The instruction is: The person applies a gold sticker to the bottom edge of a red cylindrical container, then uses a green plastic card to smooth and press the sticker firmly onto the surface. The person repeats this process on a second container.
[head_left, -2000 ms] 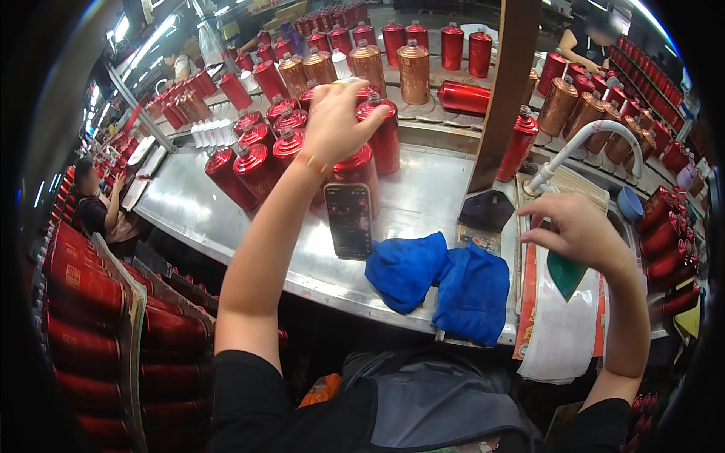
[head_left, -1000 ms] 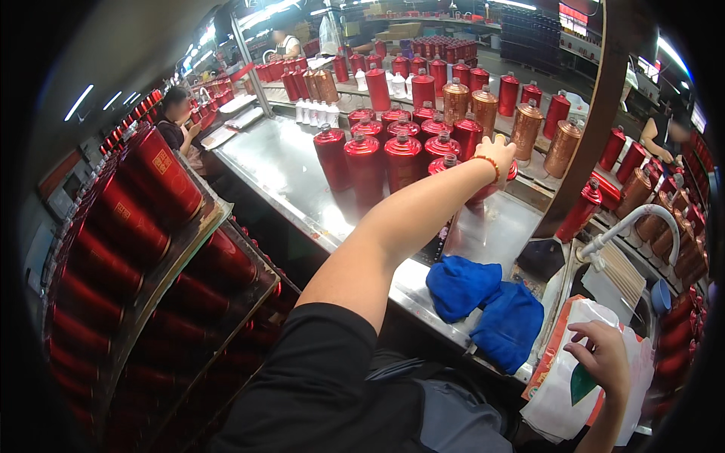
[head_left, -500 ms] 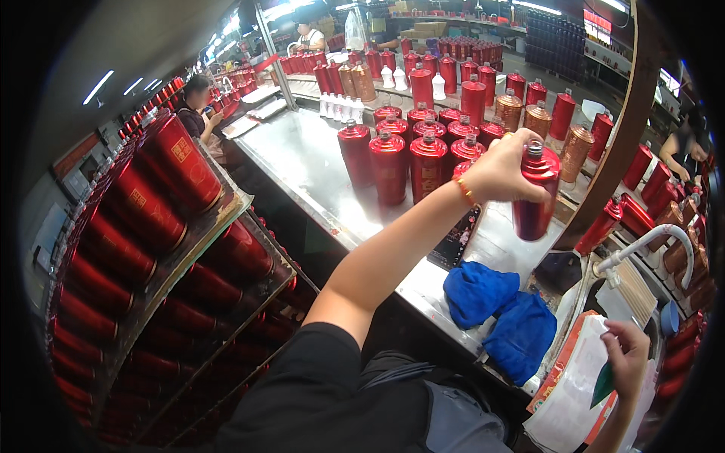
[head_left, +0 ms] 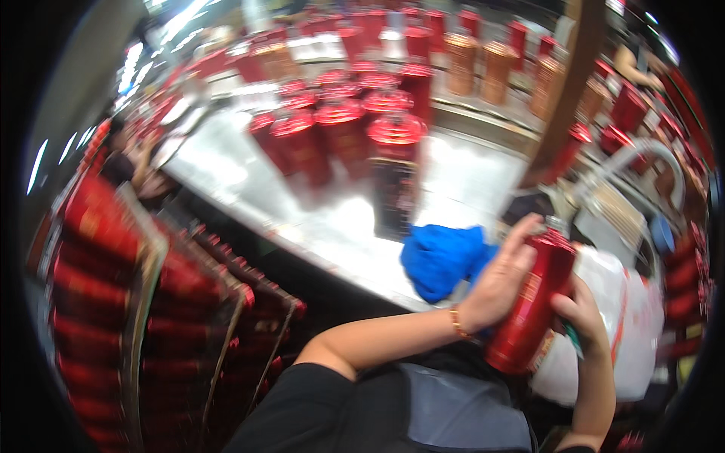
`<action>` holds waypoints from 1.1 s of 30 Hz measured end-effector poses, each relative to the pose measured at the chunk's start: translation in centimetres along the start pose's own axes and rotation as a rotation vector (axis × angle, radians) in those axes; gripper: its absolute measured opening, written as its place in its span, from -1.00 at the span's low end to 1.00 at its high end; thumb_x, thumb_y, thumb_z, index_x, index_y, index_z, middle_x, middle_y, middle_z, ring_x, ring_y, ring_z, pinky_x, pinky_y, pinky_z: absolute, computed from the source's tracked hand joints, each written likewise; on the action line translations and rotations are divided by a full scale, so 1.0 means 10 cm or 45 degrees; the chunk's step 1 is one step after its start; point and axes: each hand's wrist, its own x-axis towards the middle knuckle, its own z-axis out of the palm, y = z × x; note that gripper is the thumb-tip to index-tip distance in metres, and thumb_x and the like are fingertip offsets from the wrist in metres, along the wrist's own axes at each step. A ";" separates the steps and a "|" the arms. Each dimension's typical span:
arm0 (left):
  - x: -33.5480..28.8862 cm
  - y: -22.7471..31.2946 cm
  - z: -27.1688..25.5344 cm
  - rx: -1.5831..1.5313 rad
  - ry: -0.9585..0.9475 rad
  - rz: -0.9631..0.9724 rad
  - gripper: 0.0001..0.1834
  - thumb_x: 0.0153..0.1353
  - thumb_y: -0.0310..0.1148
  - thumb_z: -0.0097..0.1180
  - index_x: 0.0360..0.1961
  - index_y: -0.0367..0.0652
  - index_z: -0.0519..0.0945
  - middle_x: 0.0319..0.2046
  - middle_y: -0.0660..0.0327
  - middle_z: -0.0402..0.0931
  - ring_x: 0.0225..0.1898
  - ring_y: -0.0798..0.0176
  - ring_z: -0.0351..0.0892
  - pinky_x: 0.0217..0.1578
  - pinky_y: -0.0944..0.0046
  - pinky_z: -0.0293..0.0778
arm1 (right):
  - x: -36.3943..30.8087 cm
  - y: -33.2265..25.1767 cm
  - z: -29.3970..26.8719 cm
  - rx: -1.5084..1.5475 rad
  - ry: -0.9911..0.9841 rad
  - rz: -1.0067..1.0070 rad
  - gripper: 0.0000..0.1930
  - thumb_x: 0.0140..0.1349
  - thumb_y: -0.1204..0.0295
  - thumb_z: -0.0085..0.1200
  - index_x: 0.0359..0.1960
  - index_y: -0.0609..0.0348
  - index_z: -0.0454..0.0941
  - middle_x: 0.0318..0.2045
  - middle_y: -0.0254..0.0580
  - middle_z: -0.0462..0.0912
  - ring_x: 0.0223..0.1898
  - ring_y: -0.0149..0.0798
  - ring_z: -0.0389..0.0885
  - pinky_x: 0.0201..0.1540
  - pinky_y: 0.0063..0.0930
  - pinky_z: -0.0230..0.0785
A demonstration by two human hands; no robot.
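Note:
A shiny red bottle (head_left: 535,302) is tilted in front of my body, its clear neck pointing up and to the right. My left hand (head_left: 498,287) lies along its left side with the fingers stretched toward the neck. From the other side my right hand (head_left: 585,313) grips the bottle, so it sits between both palms. A small green piece (head_left: 574,340) shows at my right hand; its kind is not clear. Just left of the bottle a crumpled blue cloth (head_left: 442,260) rests on the metal table (head_left: 234,196), partly behind my left hand.
Several red bottles (head_left: 338,124) stand on the table, with a phone (head_left: 394,196) in front of them. Copper-coloured bottles (head_left: 461,64) line a raised ledge behind. A wooden post (head_left: 563,98) and a white curved pipe (head_left: 642,147) rise at right. Racks of red bottles (head_left: 91,279) fill the left.
My left hand has brought the red bottle from over the table down toward my body. The right hand has come up and taken hold of it too. The view has shifted and blurred.

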 end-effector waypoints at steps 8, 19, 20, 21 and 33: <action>0.01 -0.17 0.04 0.132 -0.015 -0.432 -0.14 0.54 -0.01 -0.01 0.55 -0.32 -0.12 0.33 -0.05 0.32 0.30 0.17 0.38 0.30 0.21 0.34 | 0.08 0.00 -0.01 -0.307 0.217 -0.036 -0.25 0.20 0.03 0.39 0.24 0.36 0.45 -0.07 0.05 0.72 -0.06 -0.19 0.73 0.01 -0.36 0.58; 0.31 -0.17 -0.17 -0.096 0.175 -0.460 -0.52 0.58 -0.04 -0.11 0.26 -0.20 0.39 0.04 0.12 0.58 -0.01 0.25 0.64 0.05 0.21 0.59 | 0.53 -0.17 0.06 -0.537 0.270 -0.135 -0.17 0.13 -0.25 0.30 0.11 0.33 0.58 -0.11 0.15 0.73 -0.04 -0.06 0.74 0.03 -0.28 0.54; 0.33 -0.17 -0.19 -0.109 0.168 -0.457 -0.54 0.58 -0.05 -0.11 0.24 -0.20 0.41 0.03 0.11 0.59 -0.02 0.25 0.64 0.04 0.20 0.59 | 0.52 -0.22 0.09 -0.622 0.286 -0.110 -0.18 0.15 -0.25 0.29 0.11 0.32 0.58 -0.10 0.14 0.73 -0.02 -0.05 0.73 0.06 -0.28 0.53; 0.35 -0.17 -0.22 -0.120 0.157 -0.453 -0.55 0.58 -0.06 -0.11 0.22 -0.20 0.43 0.03 0.11 0.60 -0.02 0.24 0.65 0.03 0.20 0.60 | 0.50 -0.27 0.09 -0.707 0.304 -0.087 -0.20 0.16 -0.24 0.28 0.11 0.31 0.58 -0.08 0.12 0.73 0.01 -0.05 0.73 0.09 -0.27 0.52; 0.25 -0.33 -0.37 -0.190 0.183 -0.483 -0.56 0.61 -0.08 -0.18 0.17 -0.25 0.47 0.01 0.07 0.64 -0.06 0.20 0.68 0.01 0.17 0.62 | 0.04 0.64 -3.61 -1.231 1.176 0.225 -0.71 0.12 0.19 0.37 -0.26 0.13 0.80 -0.35 -0.17 0.80 -0.39 -0.31 0.72 -0.26 -0.35 0.54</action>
